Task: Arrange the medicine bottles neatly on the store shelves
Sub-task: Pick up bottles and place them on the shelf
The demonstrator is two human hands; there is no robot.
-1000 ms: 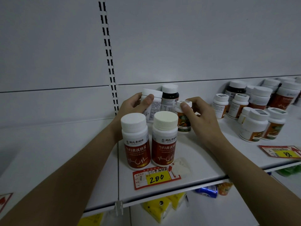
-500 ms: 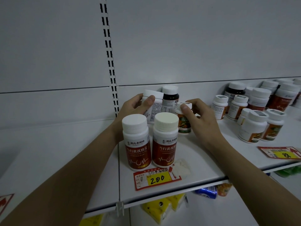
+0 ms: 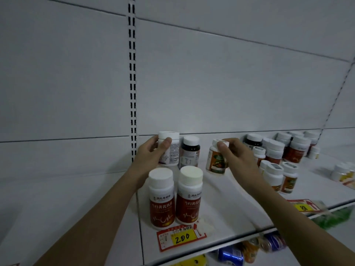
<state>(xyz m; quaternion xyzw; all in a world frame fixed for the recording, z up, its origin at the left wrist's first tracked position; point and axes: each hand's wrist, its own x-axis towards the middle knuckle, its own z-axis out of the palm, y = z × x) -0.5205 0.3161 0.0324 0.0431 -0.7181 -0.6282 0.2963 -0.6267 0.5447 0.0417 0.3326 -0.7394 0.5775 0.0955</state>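
Observation:
My left hand (image 3: pixel 151 154) grips a white bottle with a printed label (image 3: pixel 171 150) at the back of the white shelf (image 3: pixel 230 208). A dark bottle with a white cap (image 3: pixel 189 150) stands right beside it. My right hand (image 3: pixel 237 156) pinches a small white bottle with an orange-green label (image 3: pixel 215 162) by its cap and holds it tilted, just above the shelf. Two tall white bottles with red labels (image 3: pixel 162 198) (image 3: pixel 190 194) stand side by side at the front.
Several more white-capped bottles (image 3: pixel 276 169) crowd the shelf to the right. Red-and-yellow price tags (image 3: pixel 181 238) (image 3: pixel 304 206) lie at the shelf's front edge. A slotted upright (image 3: pixel 132 93) runs up the back wall. Cans and packets (image 3: pixel 240 250) sit on the shelf below.
My right hand has carried the small orange-green bottle to the right, away from the dark bottle, and tilted it. My left hand keeps its grip on the white bottle. The camera view shifted up.

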